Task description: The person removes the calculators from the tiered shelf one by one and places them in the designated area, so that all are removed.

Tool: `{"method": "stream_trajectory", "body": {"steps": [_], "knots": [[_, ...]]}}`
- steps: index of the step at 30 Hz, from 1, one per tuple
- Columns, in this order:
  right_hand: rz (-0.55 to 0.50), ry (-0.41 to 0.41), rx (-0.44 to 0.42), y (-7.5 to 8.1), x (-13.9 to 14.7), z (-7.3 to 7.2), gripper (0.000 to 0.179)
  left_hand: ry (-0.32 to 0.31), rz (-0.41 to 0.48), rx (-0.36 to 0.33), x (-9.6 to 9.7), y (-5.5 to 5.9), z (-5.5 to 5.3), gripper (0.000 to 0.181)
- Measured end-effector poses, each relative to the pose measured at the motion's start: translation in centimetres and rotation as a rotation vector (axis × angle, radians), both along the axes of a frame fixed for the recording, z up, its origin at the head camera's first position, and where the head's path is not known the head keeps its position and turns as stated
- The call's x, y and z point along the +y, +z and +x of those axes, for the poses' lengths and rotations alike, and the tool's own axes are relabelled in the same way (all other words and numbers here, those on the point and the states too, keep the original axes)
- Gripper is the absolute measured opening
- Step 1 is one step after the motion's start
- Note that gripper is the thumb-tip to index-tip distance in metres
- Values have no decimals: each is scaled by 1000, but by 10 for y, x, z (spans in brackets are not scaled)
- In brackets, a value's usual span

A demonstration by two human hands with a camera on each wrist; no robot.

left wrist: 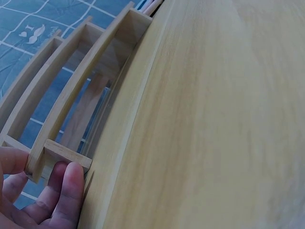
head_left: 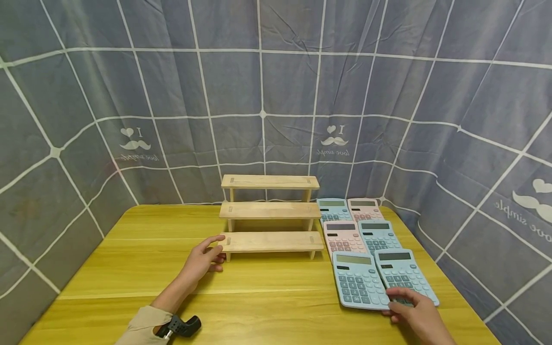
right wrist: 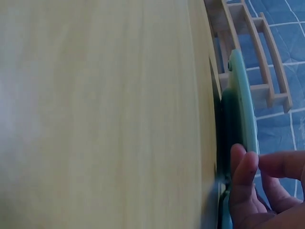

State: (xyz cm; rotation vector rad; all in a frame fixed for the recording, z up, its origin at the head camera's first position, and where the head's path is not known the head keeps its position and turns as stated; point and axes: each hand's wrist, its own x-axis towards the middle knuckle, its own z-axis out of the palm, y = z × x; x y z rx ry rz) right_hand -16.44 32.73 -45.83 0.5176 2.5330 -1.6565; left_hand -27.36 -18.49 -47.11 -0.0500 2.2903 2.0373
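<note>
A three-tier wooden stand [head_left: 270, 241] stands on the table, its lowest step nearest the front. My left hand [head_left: 201, 261] grips the left end of that step; in the left wrist view its fingers [left wrist: 71, 186] lie around the corner by the short leg. At the right, a light blue calculator [head_left: 360, 280] is pinched at its lower right corner by my right hand [head_left: 413, 310]. The right wrist view shows this calculator [right wrist: 245, 105] edge-on and tilted up off the table, between thumb and fingers. A second blue calculator [head_left: 407, 273] lies beside it, partly behind the right hand.
Behind these lie a pink calculator [head_left: 345, 237] and a blue one [head_left: 379, 235], with another blue calculator [head_left: 331, 207] and a pink one [head_left: 364, 209] at the back, overlapping in rows. A grey checked curtain [head_left: 228, 86] surrounds the yellow wooden table [head_left: 142, 254].
</note>
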Motion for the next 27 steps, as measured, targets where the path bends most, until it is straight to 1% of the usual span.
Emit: {"method": "stream_trajectory", "body": {"steps": [4, 10, 19, 24, 27], "knots": [[53, -27, 13, 3, 0, 0, 29, 3, 2, -1, 0, 1, 0, 42], [79, -48, 43, 5, 2, 0, 21, 3, 1, -4, 1, 2, 0, 42], [86, -41, 7, 2, 3, 0, 11, 2, 2, -2, 0, 1, 1, 42], [52, -59, -10, 3, 5, 1, 11, 0, -3, -2, 0, 1, 1, 42], [51, -67, -30, 3, 6, 2, 12, 2, -4, -4, 0, 1, 0, 41]]}}
